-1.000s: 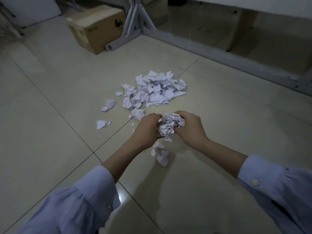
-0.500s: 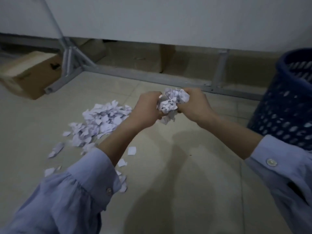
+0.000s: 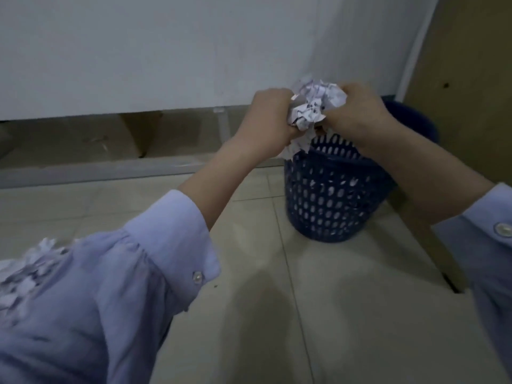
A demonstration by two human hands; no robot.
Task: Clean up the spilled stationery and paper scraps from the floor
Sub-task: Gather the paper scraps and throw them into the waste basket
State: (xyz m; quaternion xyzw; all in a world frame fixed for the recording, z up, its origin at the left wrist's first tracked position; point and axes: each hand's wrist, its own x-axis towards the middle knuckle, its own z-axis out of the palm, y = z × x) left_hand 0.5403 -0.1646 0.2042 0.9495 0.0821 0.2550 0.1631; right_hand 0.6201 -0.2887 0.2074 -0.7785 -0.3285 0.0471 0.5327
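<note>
Both hands are raised in front of the person, pressed together around a wad of paper scraps. The left hand grips its left side with the back of the hand towards the camera. The right hand grips the right side, its fingers clenched over the top edge of the paper. The wad is white, crumpled and marked with dark writing. It is an irregular clump with no clear front or tip. Its longer run is roughly up and down, leaning from the upper right, where it bulges above the knuckles, to the lower left, where a tail of scraps hangs below the left hand.

The wad is held in the air above the near rim of a dark blue basket with oval holes in its wall, which stands upright on the tiled floor. Pale bits show through some of the holes. The hanging tail overlaps the rim in the picture; whether it touches cannot be told.

A pile of loose scraps lies on the floor at the far left, partly hidden by the light blue left sleeve, and is blurred. The right sleeve shows a white button at the cuff. Behind the hands stands a white panel, with a grey metal rail along the floor below it. A wooden leg slants down to the floor just right of the basket.
</note>
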